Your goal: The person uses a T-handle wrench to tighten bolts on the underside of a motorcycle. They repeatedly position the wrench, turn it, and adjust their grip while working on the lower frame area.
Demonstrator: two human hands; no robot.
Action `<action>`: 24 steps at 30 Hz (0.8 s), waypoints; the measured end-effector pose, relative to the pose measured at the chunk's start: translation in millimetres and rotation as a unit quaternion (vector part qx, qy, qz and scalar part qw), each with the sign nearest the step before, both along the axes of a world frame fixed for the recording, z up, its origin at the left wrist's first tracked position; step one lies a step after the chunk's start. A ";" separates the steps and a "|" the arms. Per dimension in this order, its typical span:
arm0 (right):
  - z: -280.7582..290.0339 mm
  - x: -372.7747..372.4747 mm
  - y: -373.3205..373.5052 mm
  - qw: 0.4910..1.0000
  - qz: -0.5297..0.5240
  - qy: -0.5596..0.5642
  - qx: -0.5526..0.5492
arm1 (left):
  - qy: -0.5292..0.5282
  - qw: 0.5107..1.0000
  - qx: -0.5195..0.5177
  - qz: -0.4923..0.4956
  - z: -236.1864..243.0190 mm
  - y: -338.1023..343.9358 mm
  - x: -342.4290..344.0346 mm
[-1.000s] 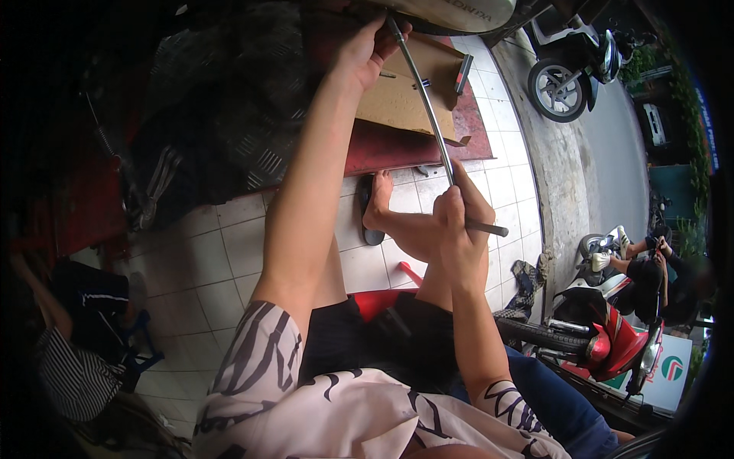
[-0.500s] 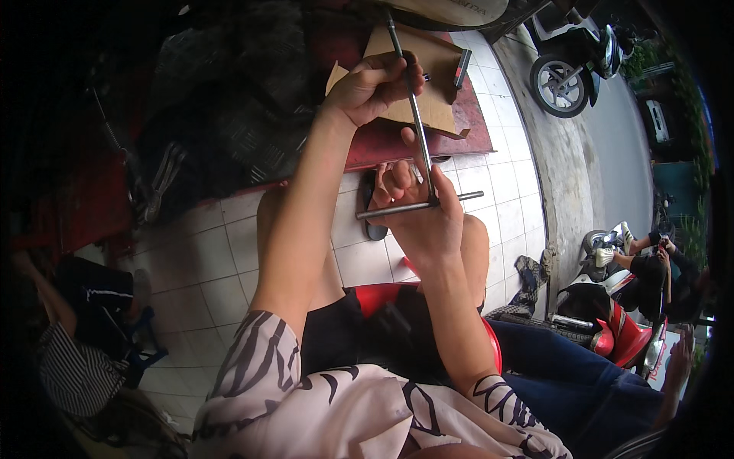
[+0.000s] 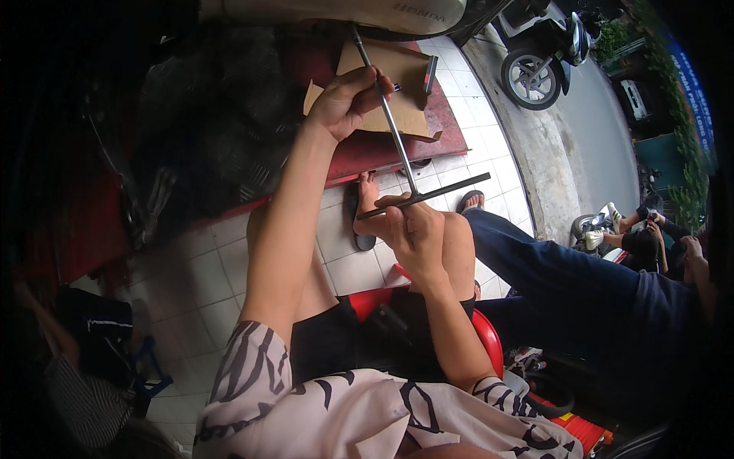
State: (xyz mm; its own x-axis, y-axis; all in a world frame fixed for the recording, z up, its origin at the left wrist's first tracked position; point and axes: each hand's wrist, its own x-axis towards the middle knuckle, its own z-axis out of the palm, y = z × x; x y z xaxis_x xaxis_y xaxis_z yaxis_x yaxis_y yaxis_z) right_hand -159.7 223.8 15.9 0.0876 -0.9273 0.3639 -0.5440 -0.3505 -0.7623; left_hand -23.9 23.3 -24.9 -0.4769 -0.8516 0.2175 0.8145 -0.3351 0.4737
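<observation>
Left hand [image 3: 345,103] clasps a silver T-shaped metal wrench [image 3: 396,143] ahead of right hand [image 3: 420,236], which grips its dark crossbar [image 3: 459,186].

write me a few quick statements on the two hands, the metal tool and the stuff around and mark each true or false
1. The left hand holds the shaft of the silver metal T-shaped tool. True.
2. The right hand hangs apart from the tool. False: it is at the tool's straight, dark metal crossbar.
3. A brown cardboard piece lies on the flat red platform. True.
4. The crossbar is at the end beyond the left hand. False: it is at the end by the right hand.
5. The floor shows white square tiles. True.
</observation>
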 end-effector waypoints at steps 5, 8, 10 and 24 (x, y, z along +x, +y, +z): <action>-6.1 17.0 4.5 0.944 0.091 -0.263 0.180 | 0.132 0.981 0.003 -0.138 -4.4 31.6 -9.5; 11.6 22.5 1.4 0.915 0.100 -0.355 0.165 | 0.167 0.972 -0.017 -0.162 0.0 47.0 -8.8; 37.4 23.9 4.5 0.891 0.073 -0.403 0.198 | 0.162 0.975 -0.028 -0.146 2.6 50.1 -8.5; 30.6 -5.5 20.6 0.982 0.122 0.081 0.117 | 0.089 0.994 -0.013 -0.054 -0.4 43.7 -18.7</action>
